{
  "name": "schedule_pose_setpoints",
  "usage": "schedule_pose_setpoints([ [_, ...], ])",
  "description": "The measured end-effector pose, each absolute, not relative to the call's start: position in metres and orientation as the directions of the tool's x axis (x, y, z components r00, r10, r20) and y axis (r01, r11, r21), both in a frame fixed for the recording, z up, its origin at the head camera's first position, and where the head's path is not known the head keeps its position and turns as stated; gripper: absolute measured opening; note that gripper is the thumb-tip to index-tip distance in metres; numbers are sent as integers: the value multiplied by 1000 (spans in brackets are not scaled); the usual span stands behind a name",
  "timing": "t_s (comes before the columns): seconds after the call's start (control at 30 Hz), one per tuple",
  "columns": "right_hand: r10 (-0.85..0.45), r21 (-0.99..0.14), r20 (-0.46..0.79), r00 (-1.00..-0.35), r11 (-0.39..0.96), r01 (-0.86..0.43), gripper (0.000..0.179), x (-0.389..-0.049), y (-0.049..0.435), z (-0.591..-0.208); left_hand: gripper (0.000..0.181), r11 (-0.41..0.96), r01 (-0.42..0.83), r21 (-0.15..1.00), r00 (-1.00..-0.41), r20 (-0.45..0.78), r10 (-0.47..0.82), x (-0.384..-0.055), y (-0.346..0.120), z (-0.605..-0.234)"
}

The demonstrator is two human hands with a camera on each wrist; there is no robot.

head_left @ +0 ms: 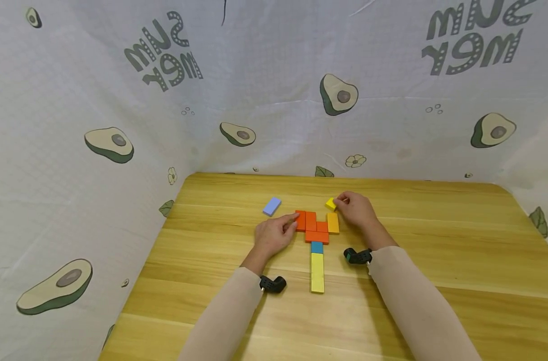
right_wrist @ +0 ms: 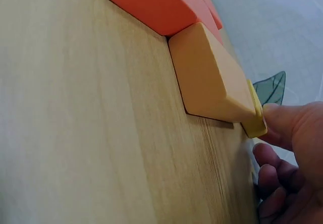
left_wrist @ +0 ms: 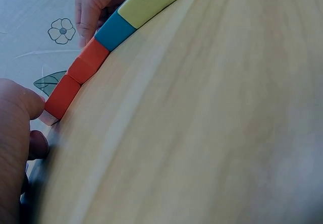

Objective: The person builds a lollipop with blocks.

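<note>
Both hands are working at the block figure on the wooden table [head_left: 436,260]. Left hand [head_left: 274,234] is resting at 9 o'clock of the figure, fingertips loosely extended and touching the outer orange block [head_left: 300,220]. Right hand [head_left: 357,208] is pinching a small yellow block [head_left: 330,203] at 1 o'clock, just above the amber block [head_left: 333,223].

Judged progress: stem laid (long yellow block [head_left: 317,273], blue block [head_left: 316,246]), orange cluster joined; small yellow block not yet seated. Lilac block [head_left: 271,206] is lying unused at 11 o'clock, apart. Nothing is blocking the spot. Avocado-print cloth [head_left: 274,100] is hanging behind.
</note>
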State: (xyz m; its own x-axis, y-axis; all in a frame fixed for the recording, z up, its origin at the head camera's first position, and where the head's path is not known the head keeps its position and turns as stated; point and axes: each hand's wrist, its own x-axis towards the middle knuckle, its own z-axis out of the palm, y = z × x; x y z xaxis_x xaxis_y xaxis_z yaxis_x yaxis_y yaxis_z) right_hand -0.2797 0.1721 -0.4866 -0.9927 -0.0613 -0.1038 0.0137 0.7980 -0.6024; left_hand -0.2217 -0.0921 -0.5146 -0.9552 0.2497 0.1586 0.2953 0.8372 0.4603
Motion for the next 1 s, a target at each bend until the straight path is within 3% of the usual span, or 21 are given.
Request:
schedule_pose_setpoints([
  [0.33,-55,-621,-178,-982,781,69,46,-279,171,-481,37,838,296,459,-955,166,246,-221,-93,-513],
  [0.73,-47,-609,-155,-987,791,58,46,-278,171,-482,37,834,306,459,-952,172,255,-222,-92,-514],
  [1.0,-115,-695,-103,-988,719,-12,43,-273,165,-477,37,836,302,458,-953,165,254,-221,-92,-513],
])
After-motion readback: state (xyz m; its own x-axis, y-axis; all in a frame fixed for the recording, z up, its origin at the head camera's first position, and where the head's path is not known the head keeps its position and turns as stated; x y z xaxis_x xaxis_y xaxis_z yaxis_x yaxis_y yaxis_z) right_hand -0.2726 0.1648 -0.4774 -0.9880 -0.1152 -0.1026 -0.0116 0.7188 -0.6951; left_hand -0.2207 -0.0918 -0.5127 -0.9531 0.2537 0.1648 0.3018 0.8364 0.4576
